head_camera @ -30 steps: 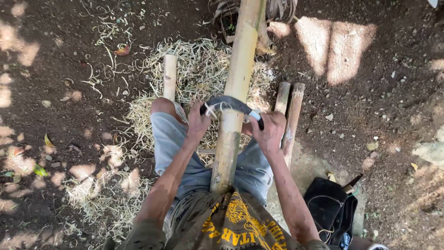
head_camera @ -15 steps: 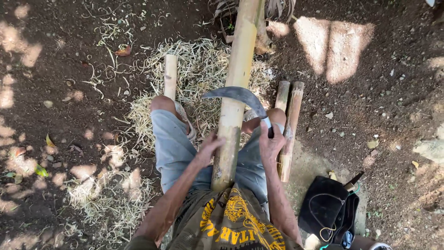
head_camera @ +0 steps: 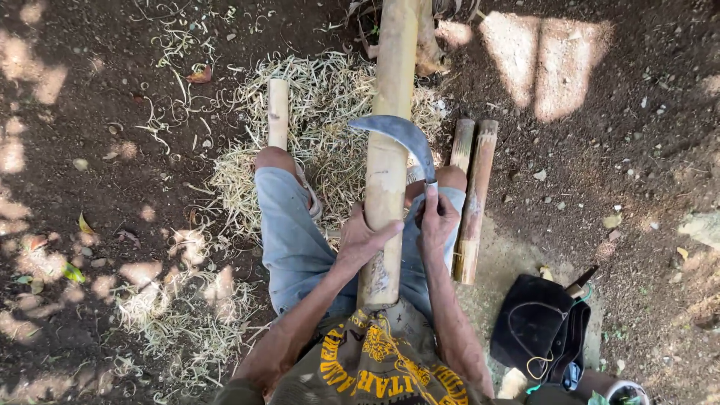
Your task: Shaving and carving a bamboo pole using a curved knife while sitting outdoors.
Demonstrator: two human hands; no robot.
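Between knees: L hand point(head_camera: 365, 238) fingers clamped on bamboo pole point(head_camera: 388, 150); R hand point(head_camera: 436, 220) fingers clamped on sickle point(head_camera: 401, 135).

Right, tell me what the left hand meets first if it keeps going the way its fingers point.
The left hand already wraps the bamboo pole, fingers pointing right across it. Continuing, it would probably meet the right hand holding the curved sickle; depth is unclear.

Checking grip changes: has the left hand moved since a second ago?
Yes. The left hand has left the curved blade and slid down the bamboo pole toward the body, now gripping the pole.
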